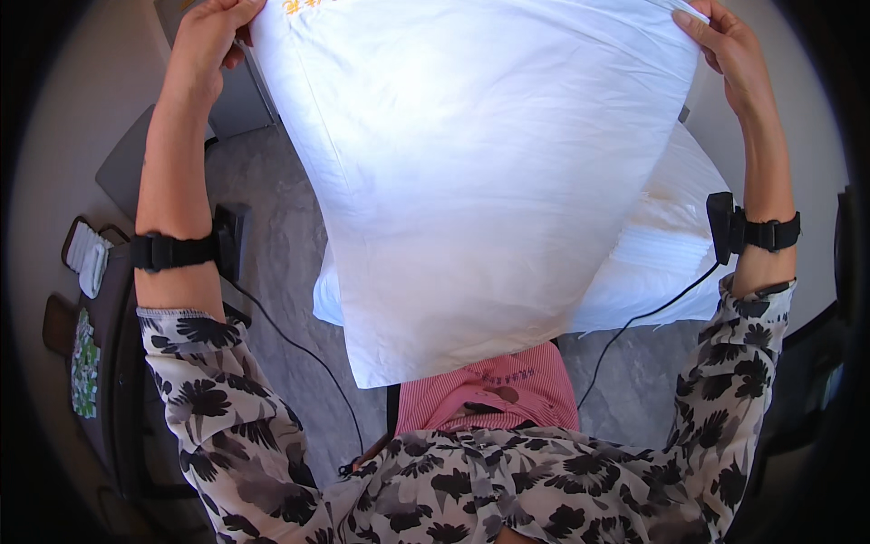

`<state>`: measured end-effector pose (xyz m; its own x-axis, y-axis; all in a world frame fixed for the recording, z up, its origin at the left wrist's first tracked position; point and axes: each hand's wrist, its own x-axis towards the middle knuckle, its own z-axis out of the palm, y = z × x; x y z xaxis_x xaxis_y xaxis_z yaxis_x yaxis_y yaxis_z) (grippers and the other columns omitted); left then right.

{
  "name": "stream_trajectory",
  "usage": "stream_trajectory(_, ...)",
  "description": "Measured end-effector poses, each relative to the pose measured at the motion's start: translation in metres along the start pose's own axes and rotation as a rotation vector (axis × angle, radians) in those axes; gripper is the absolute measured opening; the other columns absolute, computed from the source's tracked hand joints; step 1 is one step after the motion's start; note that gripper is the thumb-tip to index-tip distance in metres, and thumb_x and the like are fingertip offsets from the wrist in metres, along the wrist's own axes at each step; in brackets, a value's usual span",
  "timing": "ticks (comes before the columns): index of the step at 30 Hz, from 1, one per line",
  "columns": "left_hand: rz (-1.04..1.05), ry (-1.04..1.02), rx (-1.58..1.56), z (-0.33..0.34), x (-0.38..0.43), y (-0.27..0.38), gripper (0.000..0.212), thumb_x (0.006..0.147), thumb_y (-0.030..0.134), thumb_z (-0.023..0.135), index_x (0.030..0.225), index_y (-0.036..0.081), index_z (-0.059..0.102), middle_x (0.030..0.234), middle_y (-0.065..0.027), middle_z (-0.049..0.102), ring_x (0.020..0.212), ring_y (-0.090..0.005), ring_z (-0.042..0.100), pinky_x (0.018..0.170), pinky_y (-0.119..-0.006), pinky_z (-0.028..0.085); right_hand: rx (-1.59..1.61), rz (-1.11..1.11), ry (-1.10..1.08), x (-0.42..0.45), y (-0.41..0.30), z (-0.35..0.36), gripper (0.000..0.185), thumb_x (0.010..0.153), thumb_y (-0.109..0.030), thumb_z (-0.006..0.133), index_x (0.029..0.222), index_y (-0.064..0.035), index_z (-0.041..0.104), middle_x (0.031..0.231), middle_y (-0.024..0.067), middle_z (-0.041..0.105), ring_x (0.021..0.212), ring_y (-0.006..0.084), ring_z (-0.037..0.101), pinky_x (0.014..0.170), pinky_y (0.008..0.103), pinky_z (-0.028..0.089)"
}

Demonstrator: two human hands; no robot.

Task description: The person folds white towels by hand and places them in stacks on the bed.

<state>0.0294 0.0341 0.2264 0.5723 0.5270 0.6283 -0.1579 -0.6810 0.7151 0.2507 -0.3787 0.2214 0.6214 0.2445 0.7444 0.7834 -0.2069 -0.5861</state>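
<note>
A white pillowcase-like cloth [462, 183] hangs spread out before me, with orange printing at its upper left. My left hand [214, 34] grips its upper left corner between thumb and fingers. At the upper right corner, my right hand [731, 44] pinches the fabric the same way. The cloth's top edge runs out of the picture, and its lower edge hangs loose just beyond my pink striped apron [486, 387]. Behind it, partly hidden, white bedding [669, 251] lies on a surface with folded layers and a fringed or frayed edge.
Black straps with devices [170, 251] circle both forearms, and cables [306, 343] run down from them. A dark cabinet or desk [119, 353] stands at left, bearing green-and-white small items [85, 367] and rolled white towels [92, 255]. Grey marbled floor [279, 204] shows beneath. A dark object [846, 251] is at far right.
</note>
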Motion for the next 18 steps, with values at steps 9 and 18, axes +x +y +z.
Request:
stream_trajectory(9,-0.047,-0.126,-0.035,0.0,0.007,0.009,0.017,0.09,0.029,0.056,0.087,0.014,0.062,0.068,0.0081,0.054,0.058,-0.0005,0.045,0.043,-0.016,0.028,0.052,0.299,-0.009,-0.004,-0.007,0.007,0.011,0.086,-0.014,0.057,0.084,-0.0049,0.052,0.059,-0.0011,0.049,0.042,0.0067,0.043,0.034,0.0204,0.03)
stream_trajectory(18,0.0,-0.027,-0.432,-0.012,-0.017,0.02,0.023,0.093,0.019,0.05,0.106,0.002,0.057,0.068,-0.0017,0.058,0.049,-0.0068,0.047,0.048,-0.019,0.041,0.308,0.095,-0.448,-0.01,-0.022,-0.032,0.024,0.09,-0.022,0.056,0.103,-0.003,0.056,0.073,-0.0018,0.057,0.059,0.0048,0.051,0.051,0.0168,0.04)
